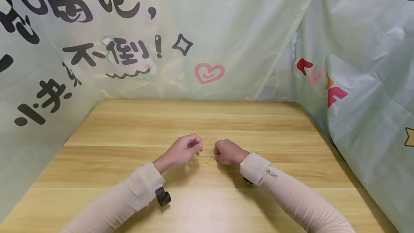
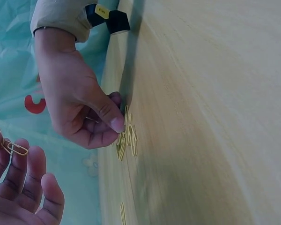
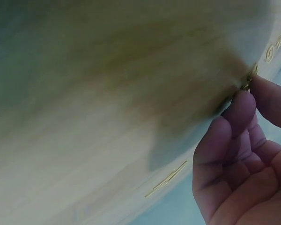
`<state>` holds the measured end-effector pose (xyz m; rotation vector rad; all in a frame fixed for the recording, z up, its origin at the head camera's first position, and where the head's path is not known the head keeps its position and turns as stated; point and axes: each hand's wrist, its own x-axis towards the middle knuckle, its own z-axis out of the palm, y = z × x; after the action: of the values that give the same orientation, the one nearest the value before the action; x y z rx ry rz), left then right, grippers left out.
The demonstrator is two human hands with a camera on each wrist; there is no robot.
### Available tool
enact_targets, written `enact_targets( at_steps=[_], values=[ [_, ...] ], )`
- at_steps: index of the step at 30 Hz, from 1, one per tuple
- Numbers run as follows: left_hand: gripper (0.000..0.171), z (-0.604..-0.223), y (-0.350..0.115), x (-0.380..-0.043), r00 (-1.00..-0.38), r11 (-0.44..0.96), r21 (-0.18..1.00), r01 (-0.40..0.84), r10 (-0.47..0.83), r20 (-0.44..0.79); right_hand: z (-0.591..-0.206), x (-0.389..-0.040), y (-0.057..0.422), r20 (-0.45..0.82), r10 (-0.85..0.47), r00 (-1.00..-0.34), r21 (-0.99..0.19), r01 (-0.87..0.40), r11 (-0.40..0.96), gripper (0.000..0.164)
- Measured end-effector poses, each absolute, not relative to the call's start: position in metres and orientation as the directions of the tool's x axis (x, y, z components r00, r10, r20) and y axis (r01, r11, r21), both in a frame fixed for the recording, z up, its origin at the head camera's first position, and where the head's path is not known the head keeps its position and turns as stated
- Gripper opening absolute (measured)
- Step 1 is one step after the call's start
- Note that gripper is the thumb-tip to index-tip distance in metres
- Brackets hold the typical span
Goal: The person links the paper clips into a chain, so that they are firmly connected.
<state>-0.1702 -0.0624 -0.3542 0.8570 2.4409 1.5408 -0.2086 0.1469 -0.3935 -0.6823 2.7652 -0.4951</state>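
Observation:
Above the wooden table, my left hand pinches a yellow paper clip between thumb and forefinger. A second loop of yellow wire shows by the thumb; whether the two are linked I cannot tell. Just to the right, my right hand reaches down to a small pile of yellow paper clips on the table. Its thumb and forefinger come together on a paper clip at the pile, mostly hidden by the fingertips. A few more paper clips lie between the hands, nearer the body.
The wooden table spreads out under both arms. Pale printed cloth hangs behind it and along both sides. A black wrist camera sits under the left sleeve.

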Motion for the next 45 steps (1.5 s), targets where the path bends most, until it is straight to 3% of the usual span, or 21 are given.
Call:
enact_targets(
  at_steps=[8, 14, 31, 45],
  values=[
    [0.013, -0.380, -0.065, -0.184, -0.827, 0.309, 0.864, 0.398, 0.529, 0.191, -0.393, -0.206, 0.149, -0.112, -0.514, -0.851, -0.443, -0.420, 0.792, 0.018],
    [0.015, -0.382, -0.066, -0.184, -0.820, 0.295, 0.868, 0.399, 0.539, 0.193, -0.391, -0.206, 0.153, -0.044, -0.541, -0.840, -0.530, -0.439, 0.725, 0.007],
    [0.017, -0.384, -0.068, -0.183, -0.823, 0.317, 0.862, 0.395, 0.540, 0.178, -0.377, -0.200, 0.156, 0.054, -0.574, -0.817, -0.654, -0.464, 0.598, 0.029],
    [0.013, -0.383, -0.064, -0.190, -0.831, 0.321, 0.859, 0.399, 0.523, 0.190, -0.364, -0.197, 0.159, 0.120, -0.576, -0.808, -0.708, -0.477, 0.521, 0.030]
  ],
)
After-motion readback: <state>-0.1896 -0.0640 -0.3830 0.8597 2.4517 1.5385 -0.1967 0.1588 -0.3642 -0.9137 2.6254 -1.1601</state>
